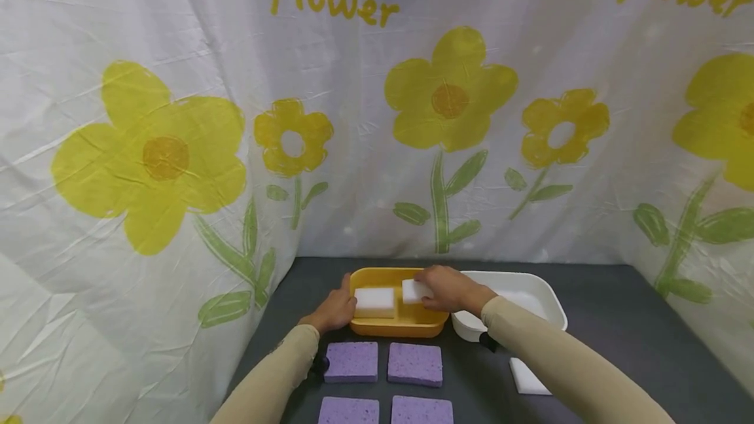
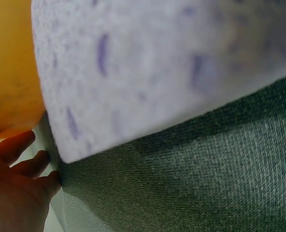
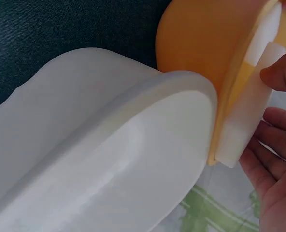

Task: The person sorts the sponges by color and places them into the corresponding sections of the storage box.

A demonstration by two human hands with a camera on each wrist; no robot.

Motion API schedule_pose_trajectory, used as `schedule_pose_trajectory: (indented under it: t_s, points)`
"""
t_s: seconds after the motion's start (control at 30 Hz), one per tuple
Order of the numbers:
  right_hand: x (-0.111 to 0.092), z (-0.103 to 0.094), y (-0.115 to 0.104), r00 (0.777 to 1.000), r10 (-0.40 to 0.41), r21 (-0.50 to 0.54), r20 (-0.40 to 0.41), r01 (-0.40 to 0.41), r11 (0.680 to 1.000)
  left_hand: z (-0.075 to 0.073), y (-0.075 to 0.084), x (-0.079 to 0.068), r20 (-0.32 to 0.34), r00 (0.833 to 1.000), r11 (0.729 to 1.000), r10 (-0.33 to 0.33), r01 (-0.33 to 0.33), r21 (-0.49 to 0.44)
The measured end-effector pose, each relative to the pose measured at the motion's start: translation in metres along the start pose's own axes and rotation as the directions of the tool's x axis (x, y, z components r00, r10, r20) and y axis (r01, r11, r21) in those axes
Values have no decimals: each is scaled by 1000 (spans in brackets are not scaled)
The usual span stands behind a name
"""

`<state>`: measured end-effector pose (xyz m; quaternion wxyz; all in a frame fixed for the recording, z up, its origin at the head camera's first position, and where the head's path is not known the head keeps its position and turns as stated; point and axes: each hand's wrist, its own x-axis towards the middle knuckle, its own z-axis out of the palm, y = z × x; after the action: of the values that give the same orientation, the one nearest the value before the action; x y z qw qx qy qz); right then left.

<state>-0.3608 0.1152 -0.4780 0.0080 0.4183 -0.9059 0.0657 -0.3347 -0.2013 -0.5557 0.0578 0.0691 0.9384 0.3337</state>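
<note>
My right hand pinches a white foam sponge between thumb and fingers. That sponge is over the right half of a yellow divided tray; in the right wrist view the sponge is tilted at the tray's rim. Another white sponge lies in the tray's left compartment. Against the tray's left side rests my left hand, its fingers extended along the outer wall; the thumb is hidden in the left wrist view. Several purple sponges lie in rows in front of the tray.
A white tray stands right beside the yellow one, partly behind my right arm. Another white sponge lies on the dark tabletop, partly covered by the right sleeve. A flower-printed curtain hangs behind the table and along its sides.
</note>
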Motion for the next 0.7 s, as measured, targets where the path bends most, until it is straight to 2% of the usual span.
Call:
schedule_pose_trajectory:
  t_s: [0.33, 0.7]
  points:
    - [10, 13, 4, 1000, 21, -14, 15, -20, 1000, -2, 2, 0, 0, 1000, 1000, -22, 22, -1]
    - [17, 22, -4, 996, 70, -1, 48, -70, 998, 0, -2, 2, 4, 1000, 1000, -16, 16, -25]
